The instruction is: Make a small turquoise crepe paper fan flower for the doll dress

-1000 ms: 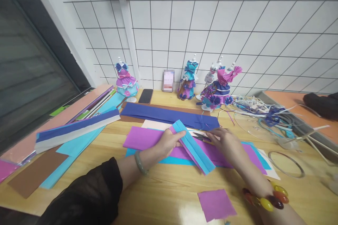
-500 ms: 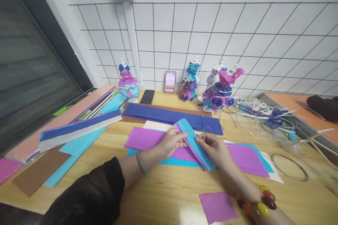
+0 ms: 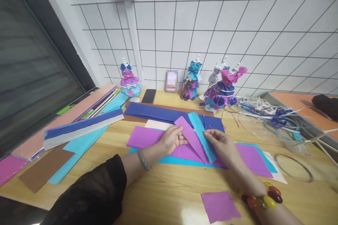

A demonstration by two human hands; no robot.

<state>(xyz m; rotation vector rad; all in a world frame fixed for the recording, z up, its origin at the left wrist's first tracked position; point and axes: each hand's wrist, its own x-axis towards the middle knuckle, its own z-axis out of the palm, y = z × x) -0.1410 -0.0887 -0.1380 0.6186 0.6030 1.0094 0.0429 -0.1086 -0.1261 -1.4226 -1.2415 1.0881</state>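
Observation:
My left hand [image 3: 173, 140], with a bangle on the wrist, pinches a narrow purple paper strip [image 3: 190, 137]. In my right hand [image 3: 219, 143] is a blue paper strip [image 3: 201, 135], gripped at its right edge. The two strips spread apart at the top and come together near their lower ends. Beneath both hands lie long folded sheets: a purple one [image 3: 253, 160] over a light blue one [image 3: 163, 160]. A dark blue folded sheet [image 3: 163, 113] lies behind them. Nearer to me rests a purple square [image 3: 220, 206].
Paper-dressed figures [image 3: 130, 81] stand along the wall, near a dark phone [image 3: 149, 96]. Coloured sheets [image 3: 46, 168] spread over the left side. At the right are tangled strips [image 3: 266, 110], a ring [image 3: 293, 168] and sticks.
The purple and blue strips, one against the other before, are now separated at the top. My right hand has shifted right with the blue strip. The view has moved slightly.

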